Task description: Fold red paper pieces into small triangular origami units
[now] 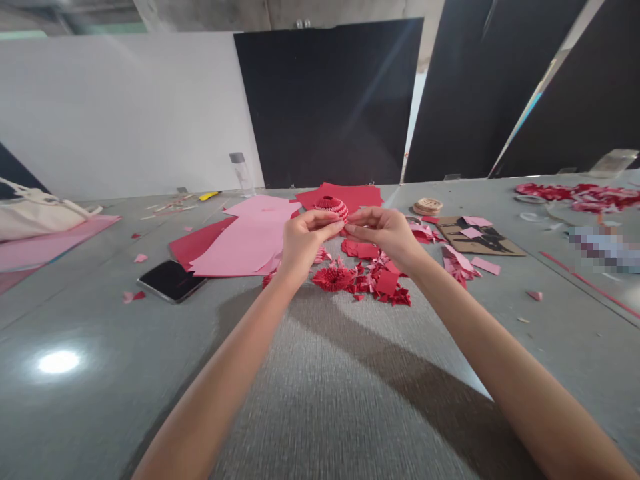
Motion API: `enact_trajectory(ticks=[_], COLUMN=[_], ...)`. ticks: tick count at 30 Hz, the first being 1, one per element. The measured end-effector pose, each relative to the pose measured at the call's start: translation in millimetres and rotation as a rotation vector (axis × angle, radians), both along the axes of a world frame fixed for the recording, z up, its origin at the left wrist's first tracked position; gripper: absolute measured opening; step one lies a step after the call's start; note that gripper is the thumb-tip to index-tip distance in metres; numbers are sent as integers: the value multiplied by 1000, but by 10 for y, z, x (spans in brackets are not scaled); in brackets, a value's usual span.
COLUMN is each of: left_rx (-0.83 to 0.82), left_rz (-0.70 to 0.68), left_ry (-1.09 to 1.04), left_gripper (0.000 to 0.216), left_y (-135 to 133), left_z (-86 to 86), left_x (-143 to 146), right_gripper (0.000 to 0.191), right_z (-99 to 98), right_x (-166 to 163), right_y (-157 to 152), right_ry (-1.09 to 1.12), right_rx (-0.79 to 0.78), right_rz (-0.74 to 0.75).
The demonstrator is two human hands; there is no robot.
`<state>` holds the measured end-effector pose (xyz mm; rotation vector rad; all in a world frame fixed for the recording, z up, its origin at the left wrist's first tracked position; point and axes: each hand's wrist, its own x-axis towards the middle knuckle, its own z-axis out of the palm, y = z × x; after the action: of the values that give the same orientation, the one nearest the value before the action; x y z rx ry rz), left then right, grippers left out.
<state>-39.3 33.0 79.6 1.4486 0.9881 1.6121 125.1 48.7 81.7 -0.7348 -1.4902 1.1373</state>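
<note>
As I look down through the head camera, my view centres on the left hand point(306, 243) and right hand point(384, 233), which meet just in front of a ribbed red folded-paper ball point(331, 207). Their fingers point(327, 227) are curled and pinched together at its near edge, but I cannot tell whether they grip the ball itself. Pink paper sheets point(243, 243) lie left of the hands, and a red folded rosette point(333, 279) and folded scraps point(386, 283) lie below them on the surface point(320, 347).
</note>
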Motion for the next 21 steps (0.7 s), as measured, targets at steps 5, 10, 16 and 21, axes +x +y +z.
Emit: enact_trajectory(ticks=[5, 10, 16, 21], left_rx=[-19, -59, -60, -69], left_rz=[10, 5, -13, 14], left_ry=[-40, -74, -81, -26], left_gripper=[11, 9, 10, 11], left_y=[-31, -47, -49, -69], left_z=[15, 27, 14, 36], left_x=[12, 24, 27, 26], right_gripper=[30, 18, 6, 5], right_z=[5, 9, 23, 61], right_x=[37, 61, 56, 60], right_y=[5, 9, -21, -66], right_ry=[-105, -170, -290, -338], right_rx=[71, 203, 339, 283], right_rz=[39, 63, -89, -83])
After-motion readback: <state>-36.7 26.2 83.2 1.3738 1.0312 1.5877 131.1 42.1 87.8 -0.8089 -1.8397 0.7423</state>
